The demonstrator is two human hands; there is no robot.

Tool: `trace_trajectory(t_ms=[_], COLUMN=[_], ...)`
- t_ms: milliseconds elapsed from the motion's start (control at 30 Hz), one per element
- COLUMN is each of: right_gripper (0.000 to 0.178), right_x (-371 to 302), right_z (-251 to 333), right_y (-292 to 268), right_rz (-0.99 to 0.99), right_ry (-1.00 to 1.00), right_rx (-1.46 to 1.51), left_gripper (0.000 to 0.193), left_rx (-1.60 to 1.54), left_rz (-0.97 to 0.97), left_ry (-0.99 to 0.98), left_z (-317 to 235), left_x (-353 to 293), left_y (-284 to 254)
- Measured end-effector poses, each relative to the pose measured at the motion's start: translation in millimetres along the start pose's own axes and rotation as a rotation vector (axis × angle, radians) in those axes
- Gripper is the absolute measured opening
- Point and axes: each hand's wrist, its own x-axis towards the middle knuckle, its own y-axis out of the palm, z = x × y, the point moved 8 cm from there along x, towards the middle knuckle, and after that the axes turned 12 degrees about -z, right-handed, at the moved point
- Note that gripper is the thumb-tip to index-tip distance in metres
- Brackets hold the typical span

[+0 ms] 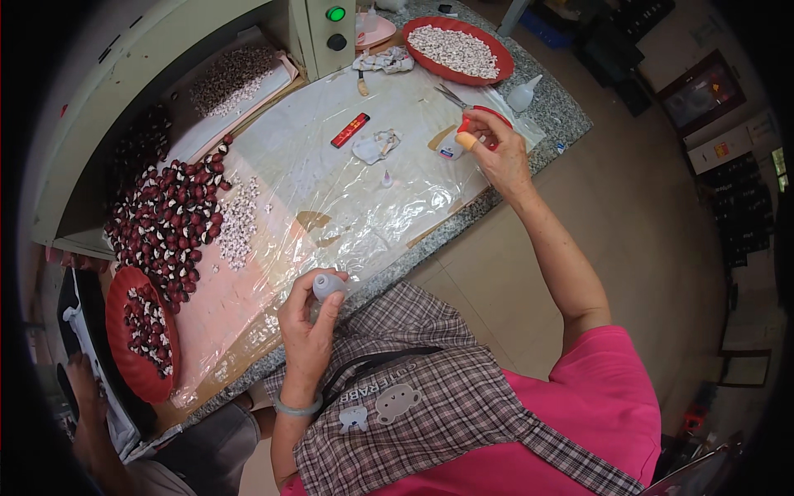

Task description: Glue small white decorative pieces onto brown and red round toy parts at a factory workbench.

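My left hand (306, 326), near the front edge of the table, is closed round a small pale squeeze bottle (328, 289) whose round neck points up. Farther right, my right hand (503, 155) is closed at the red handles of a pair of scissors (452, 96), with their blades apart and pointing away. An orange covering wraps one fingertip of this hand. Just beside it lies a small packet (447, 146) with a blue mark. A small pointed nozzle (386, 178) stands on the plastic sheet, near a crumpled white scrap (376, 146) and a red stick-shaped box (350, 131).
Dark red shelled nuts (169, 223) lie heaped at left beside white pieces (238, 223). One red bowl (116, 331) holds more nuts; another (500, 74) holds white pieces. A pale machine (318, 21) stands behind. At far right sits another squeeze bottle (523, 95). Someone's arm (87, 405) shows lower left.
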Motion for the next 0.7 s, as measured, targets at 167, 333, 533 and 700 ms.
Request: trace_trajectory(t_ms=[167,333,533,700], right_gripper=[0.032,0.03,0.028,0.031], right_x=[-6.3,5.2,68.1,90.1], right_z=[-13.3,-41.2,-140.7,-215.5], right_y=[12.6,-44.9,-129.8,-152.1], right_rz=[0.083,-0.231,-0.532,-0.449], right_ry=[0.081,0.089,-0.007,0.026], right_rx=[-0.151,-0.107,-0.348,-0.58], left_gripper=[0.023,0.024,0.024,0.023], left_rx=[0.0,-0.013,-0.004,-0.025], left_rz=[-0.011,-0.011,-0.03,0.008], left_ry=[-0.04,-0.053,-0.032,-0.014], left_z=[5.1,2.6,7.5,7.8], left_x=[-1.5,0.0,-2.7,2.4], left_y=[0.3,0.1,-4.6,3.4])
